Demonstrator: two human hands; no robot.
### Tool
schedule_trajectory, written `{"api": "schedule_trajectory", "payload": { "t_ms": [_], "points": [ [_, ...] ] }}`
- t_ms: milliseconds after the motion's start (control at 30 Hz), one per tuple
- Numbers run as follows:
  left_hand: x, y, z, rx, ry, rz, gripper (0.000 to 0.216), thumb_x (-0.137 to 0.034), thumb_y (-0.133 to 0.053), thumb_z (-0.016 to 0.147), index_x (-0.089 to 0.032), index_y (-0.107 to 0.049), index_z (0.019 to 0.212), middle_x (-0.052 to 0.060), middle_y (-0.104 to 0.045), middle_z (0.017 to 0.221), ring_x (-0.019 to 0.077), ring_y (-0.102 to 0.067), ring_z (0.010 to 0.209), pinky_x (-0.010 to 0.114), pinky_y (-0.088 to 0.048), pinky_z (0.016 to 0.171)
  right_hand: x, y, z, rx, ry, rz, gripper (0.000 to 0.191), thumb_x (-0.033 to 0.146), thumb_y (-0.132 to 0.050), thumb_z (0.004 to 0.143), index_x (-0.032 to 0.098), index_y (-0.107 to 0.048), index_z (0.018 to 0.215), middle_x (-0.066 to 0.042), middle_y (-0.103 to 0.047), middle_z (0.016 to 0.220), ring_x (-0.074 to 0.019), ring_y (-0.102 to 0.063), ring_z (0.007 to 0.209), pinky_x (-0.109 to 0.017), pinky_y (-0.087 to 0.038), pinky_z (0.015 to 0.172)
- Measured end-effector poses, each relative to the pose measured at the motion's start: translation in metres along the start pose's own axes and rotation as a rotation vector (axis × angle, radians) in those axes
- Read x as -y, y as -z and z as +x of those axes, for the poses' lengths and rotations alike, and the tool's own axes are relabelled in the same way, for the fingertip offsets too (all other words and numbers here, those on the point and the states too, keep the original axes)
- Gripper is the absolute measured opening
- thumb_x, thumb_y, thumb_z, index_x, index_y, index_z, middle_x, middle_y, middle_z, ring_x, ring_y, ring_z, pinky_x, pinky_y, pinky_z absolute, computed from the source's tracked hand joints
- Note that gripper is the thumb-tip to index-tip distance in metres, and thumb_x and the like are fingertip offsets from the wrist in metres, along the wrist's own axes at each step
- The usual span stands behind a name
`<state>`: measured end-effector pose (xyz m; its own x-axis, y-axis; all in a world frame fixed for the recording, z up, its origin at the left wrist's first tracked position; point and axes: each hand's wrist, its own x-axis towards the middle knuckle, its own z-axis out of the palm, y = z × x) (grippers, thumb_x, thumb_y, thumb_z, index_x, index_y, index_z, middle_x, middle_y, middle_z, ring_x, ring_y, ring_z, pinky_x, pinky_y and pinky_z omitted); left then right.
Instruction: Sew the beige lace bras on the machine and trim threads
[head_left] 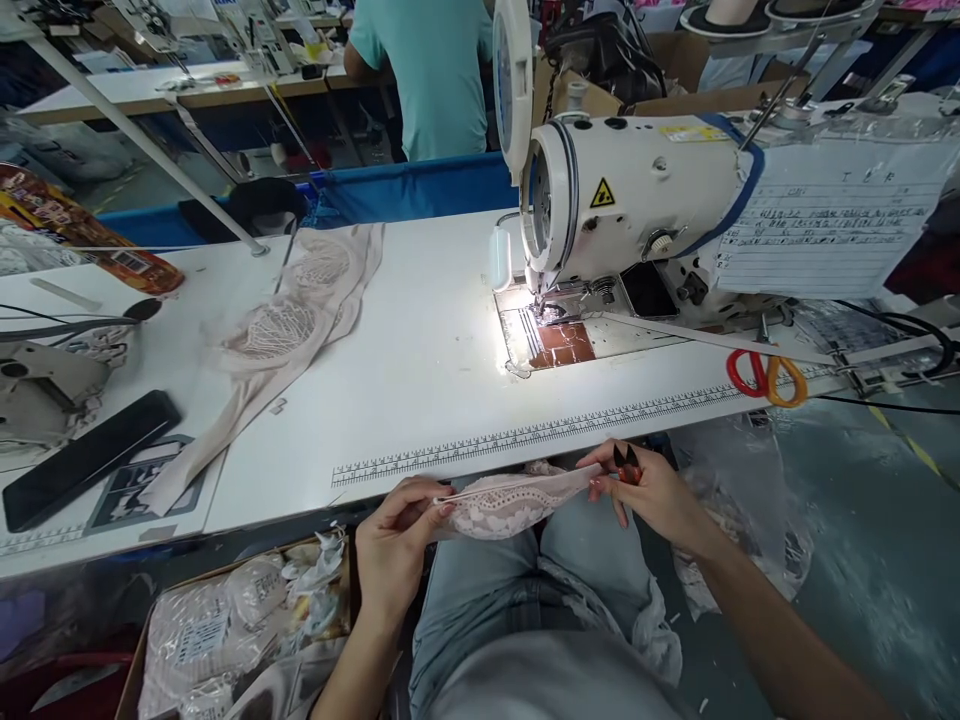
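A pale pink lace bra piece (502,508) is stretched between my hands over my lap, just below the table's front edge. My left hand (394,545) pinches its left end between thumb and fingers. At the other end, my right hand (660,500) grips the edge strip of the same piece. Small thread snips (628,468) with dark tips and a reddish body also sit in the right hand, their points sticking up between the fingers. Another pale pink bra (281,330) with lace cups lies on the table to the left, its long band trailing toward the front.
A white sewing machine (637,190) with its lamp lit stands at right. Red-and-orange-handled scissors (766,378) lie beside it. A phone (90,460) and a bottle (90,230) lie at left. Below is a box of packaged pieces (225,630). A person (431,75) sits beyond.
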<state>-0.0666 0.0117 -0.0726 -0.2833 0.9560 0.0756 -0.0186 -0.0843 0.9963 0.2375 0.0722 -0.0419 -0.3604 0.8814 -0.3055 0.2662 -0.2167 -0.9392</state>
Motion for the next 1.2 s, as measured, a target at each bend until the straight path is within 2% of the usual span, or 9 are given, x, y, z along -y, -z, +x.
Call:
{"api": "schedule_trajectory", "payload": {
  "t_ms": [167, 367, 433, 633, 900, 1000, 1067, 1133, 1200],
  "points": [
    [0.0, 0.001, 0.0, 0.014, -0.034, 0.017, 0.01, -0.016, -0.079, 0.077, -0.023, -0.079, 0.083, 0.001, -0.075, 0.086, 0.0137, -0.071, 0.085, 0.016, -0.057, 0.076, -0.006, 0.002, 0.003, 0.022, 0.023, 0.037, 0.042, 0.059, -0.067, 0.086, 0.018, -0.068, 0.095, -0.001, -0.068, 0.065, -0.0106, -0.05, 0.037, -0.027, -0.046, 0.04],
    [0.001, 0.002, 0.002, -0.035, 0.012, -0.001, 0.012, -0.017, -0.082, 0.075, -0.021, -0.076, 0.085, 0.001, -0.076, 0.085, 0.0129, -0.073, 0.081, 0.015, -0.058, 0.076, -0.004, -0.003, 0.001, -0.109, 0.144, 0.116, 0.029, 0.046, -0.08, 0.079, 0.019, -0.069, 0.077, 0.001, -0.062, 0.06, -0.0091, -0.048, 0.04, -0.023, -0.042, 0.039],
    [0.002, 0.004, 0.003, -0.057, 0.025, 0.0, 0.016, -0.016, -0.083, 0.074, -0.02, -0.074, 0.086, 0.001, -0.076, 0.085, 0.0125, -0.073, 0.08, 0.015, -0.058, 0.076, -0.002, -0.004, 0.0, -0.14, 0.222, 0.132, 0.023, 0.04, -0.081, 0.08, 0.021, -0.069, 0.074, 0.001, -0.062, 0.064, -0.0106, -0.053, 0.045, -0.024, -0.046, 0.043],
    [-0.002, -0.002, 0.002, -0.047, -0.078, -0.068, 0.018, -0.01, -0.082, 0.074, -0.02, -0.073, 0.087, 0.0, -0.075, 0.084, 0.0117, -0.073, 0.081, 0.016, -0.058, 0.079, -0.002, -0.001, -0.004, -0.176, 0.446, 0.109, 0.009, 0.029, -0.075, 0.086, 0.024, -0.073, 0.079, -0.003, -0.065, 0.079, -0.0175, -0.066, 0.068, -0.029, -0.059, 0.057],
    [-0.012, -0.014, -0.001, 0.064, -0.118, -0.244, 0.02, -0.008, -0.082, 0.075, -0.021, -0.074, 0.088, 0.003, -0.073, 0.08, 0.0161, -0.071, 0.079, 0.024, -0.059, 0.073, -0.01, 0.022, -0.009, -0.102, 0.55, 0.08, 0.004, 0.025, -0.074, 0.088, 0.027, -0.076, 0.086, -0.004, -0.067, 0.075, -0.0176, -0.061, 0.056, -0.029, -0.052, 0.044],
    [-0.016, -0.015, -0.003, 0.078, -0.106, -0.257, 0.018, -0.01, -0.083, 0.075, -0.02, -0.074, 0.086, 0.003, -0.072, 0.078, 0.0165, -0.071, 0.076, 0.025, -0.059, 0.07, -0.003, 0.024, -0.008, -0.162, 0.572, -0.014, 0.006, 0.03, -0.074, 0.088, 0.028, -0.073, 0.082, -0.004, -0.064, 0.074, -0.0186, -0.06, 0.06, -0.028, -0.048, 0.043],
    [-0.019, -0.019, -0.005, 0.067, -0.072, -0.238, 0.017, -0.011, -0.084, 0.073, -0.02, -0.073, 0.083, 0.002, -0.071, 0.076, 0.0157, -0.071, 0.074, 0.023, -0.058, 0.068, 0.005, 0.017, -0.007, -0.297, 0.593, -0.145, 0.007, 0.033, -0.073, 0.088, 0.027, -0.069, 0.087, -0.004, -0.061, 0.08, -0.0155, -0.052, 0.056, -0.028, -0.043, 0.042],
    [-0.021, -0.025, -0.008, 0.059, -0.028, -0.179, 0.017, -0.012, -0.085, 0.072, -0.02, -0.072, 0.081, 0.001, -0.07, 0.073, 0.0148, -0.07, 0.071, 0.021, -0.057, 0.066, 0.014, 0.004, -0.006, -0.407, 0.682, -0.35, 0.013, 0.034, -0.072, 0.089, 0.026, -0.067, 0.098, -0.004, -0.057, 0.086, -0.0128, -0.047, 0.055, -0.027, -0.041, 0.043],
    [-0.023, -0.032, -0.011, 0.066, 0.002, -0.103, 0.017, -0.013, -0.086, 0.071, -0.019, -0.072, 0.08, 0.001, -0.07, 0.072, 0.0136, -0.068, 0.069, 0.019, -0.055, 0.065, 0.02, -0.016, -0.004, -0.381, 0.818, -0.562, 0.017, 0.029, -0.069, 0.092, 0.026, -0.066, 0.108, -0.004, -0.056, 0.09, -0.0132, -0.052, 0.062, -0.026, -0.045, 0.049]
  ]
}}
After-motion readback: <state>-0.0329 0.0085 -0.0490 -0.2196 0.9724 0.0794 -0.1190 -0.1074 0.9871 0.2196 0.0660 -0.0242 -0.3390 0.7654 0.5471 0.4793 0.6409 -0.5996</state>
